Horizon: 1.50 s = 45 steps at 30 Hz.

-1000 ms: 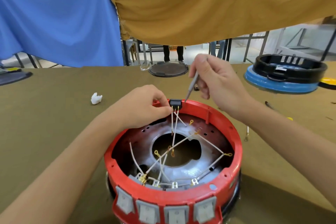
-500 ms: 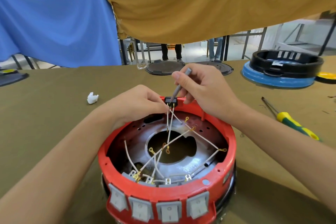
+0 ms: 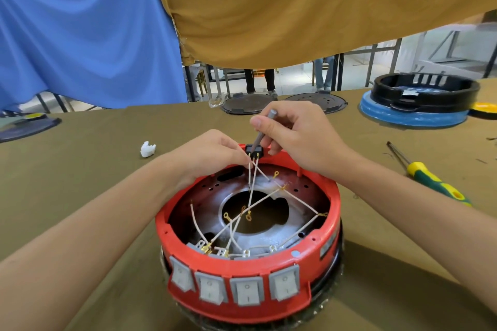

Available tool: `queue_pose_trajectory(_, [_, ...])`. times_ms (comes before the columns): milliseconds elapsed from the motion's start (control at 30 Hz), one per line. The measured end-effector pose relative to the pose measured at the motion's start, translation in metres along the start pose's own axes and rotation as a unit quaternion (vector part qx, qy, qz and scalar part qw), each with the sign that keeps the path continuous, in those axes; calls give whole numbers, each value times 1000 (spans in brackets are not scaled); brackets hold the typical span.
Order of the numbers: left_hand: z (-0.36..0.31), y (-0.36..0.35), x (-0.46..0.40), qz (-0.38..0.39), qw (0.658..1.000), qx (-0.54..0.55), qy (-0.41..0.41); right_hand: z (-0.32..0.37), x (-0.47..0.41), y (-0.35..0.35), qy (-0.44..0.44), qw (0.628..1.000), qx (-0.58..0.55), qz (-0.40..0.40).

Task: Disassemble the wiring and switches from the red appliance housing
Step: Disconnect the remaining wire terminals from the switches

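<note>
The round red housing [image 3: 309, 266] stands open side up in front of me, with several grey rocker switches [image 3: 246, 290] along its near wall. White wires [image 3: 251, 196] with brass ring terminals cross its inside. A small black connector block [image 3: 253, 149] sits at the far rim. My left hand [image 3: 207, 154] pinches the wires just under that block. My right hand [image 3: 298, 133] grips a thin grey metal tool [image 3: 262, 131], whose tip rests on the block's top.
A green-and-yellow screwdriver [image 3: 430, 177] lies right of the housing. A white plastic scrap [image 3: 147, 148] lies at the left. A black ring on a blue base [image 3: 419, 105] and dark round plates [image 3: 243, 106] stand at the table's far edge, under hanging cloths.
My right hand has turned the grey tool from leaning right to leaning left onto the black block. The view has shifted, bringing the screwdriver into sight. My left hand keeps its pinch.
</note>
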<state>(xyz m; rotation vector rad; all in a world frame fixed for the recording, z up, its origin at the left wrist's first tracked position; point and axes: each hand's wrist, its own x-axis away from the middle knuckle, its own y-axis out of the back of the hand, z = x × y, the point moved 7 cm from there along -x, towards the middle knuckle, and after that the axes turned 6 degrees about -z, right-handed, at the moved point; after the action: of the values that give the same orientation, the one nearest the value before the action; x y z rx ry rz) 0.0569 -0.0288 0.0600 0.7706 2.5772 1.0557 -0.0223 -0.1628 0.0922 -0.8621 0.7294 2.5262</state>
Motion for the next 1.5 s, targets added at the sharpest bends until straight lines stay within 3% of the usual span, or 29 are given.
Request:
queue_pose_trajectory(167, [1,0,0,-5,1000,3,-4,-2,0,0,4,1000,-5,5])
queue_pose_trajectory(500, [-2,0,5,-17,1000,22,0,-23,-5,3,-101,990,-92,-16])
queue_pose_trajectory(767, [-1,0,5,-17,1000,25,2,-9,-2,5,-46,998,-35,-21])
queue_pose_trajectory(933, [-1,0,5,-14,1000,23,-2,-11,-1,1,-69,997,-36,7])
queue_pose_trajectory(1367, [-1,-1,6,-12,1000,27,6,-7,0,10,-60,995,-54,-61])
queue_pose_trajectory(1500, [-2,-1,6,-10,1000,24,0,-5,1,8,-55,997,-23,-44])
